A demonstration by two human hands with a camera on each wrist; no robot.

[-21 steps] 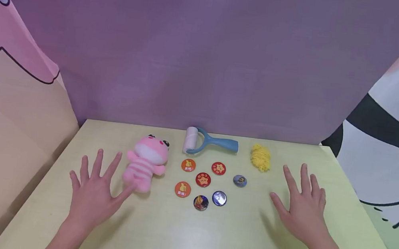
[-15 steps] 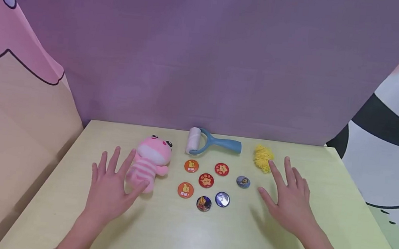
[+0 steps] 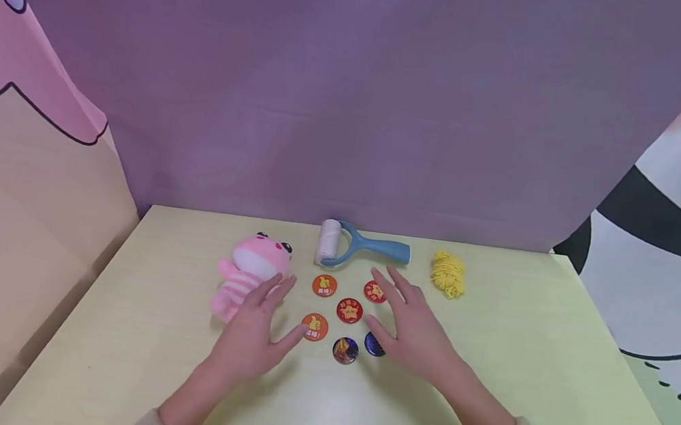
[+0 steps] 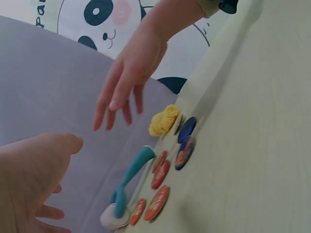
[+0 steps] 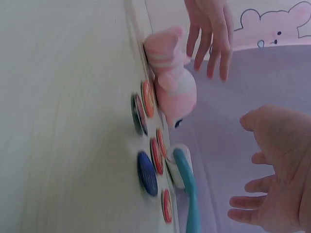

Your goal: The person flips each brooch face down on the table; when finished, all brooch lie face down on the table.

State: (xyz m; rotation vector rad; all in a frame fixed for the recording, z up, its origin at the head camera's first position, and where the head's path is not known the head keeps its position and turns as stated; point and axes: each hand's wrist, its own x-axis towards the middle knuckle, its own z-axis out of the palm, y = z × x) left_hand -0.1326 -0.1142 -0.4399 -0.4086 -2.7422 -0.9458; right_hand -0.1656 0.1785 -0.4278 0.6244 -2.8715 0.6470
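I bring both hands inward from wide apart: the left hand (image 3: 248, 344) now hangs nearside-left of the roller (image 3: 383, 247), the right hand (image 3: 421, 336) nearside-right, fingers loosely spread, grasping nothing. The badges (image 3: 349, 310) lie on the worktop (image 3: 551, 328), nearside of the roller, I judge within easy reach.

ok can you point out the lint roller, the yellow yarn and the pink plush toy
Lint roller (image 3: 372, 244): head view, on the blue handle near the fork.
Yellow yarn (image 3: 448, 274): head view, on the middle of the bundle.
Pink plush toy (image 3: 241, 282): head view, on its striped body.
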